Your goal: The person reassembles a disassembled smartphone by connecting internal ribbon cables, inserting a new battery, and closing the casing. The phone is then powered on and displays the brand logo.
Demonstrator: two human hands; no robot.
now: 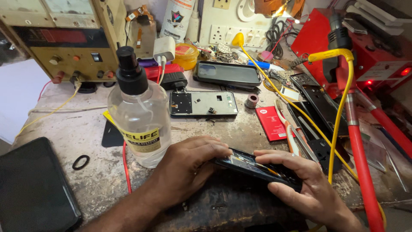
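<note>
An opened black phone [253, 167] with its insides showing lies tilted between both hands near the front edge of the workbench [86, 129]. My left hand [189, 165] grips its left end, fingers curled over the top. At the other end my right hand [300, 180] holds the phone, fingers stretched along its upper edge. A clear spray bottle [139, 116] with a black nozzle and a yellow label stands just left of my left hand.
A phone frame [203, 103] and a dark phone [226, 72] lie behind. A red battery [271, 123], a small tape roll [251, 101], tools and a yellow cable [339, 116] are at right. A power supply [64, 38] stands back left, a black tablet [32, 184] front left.
</note>
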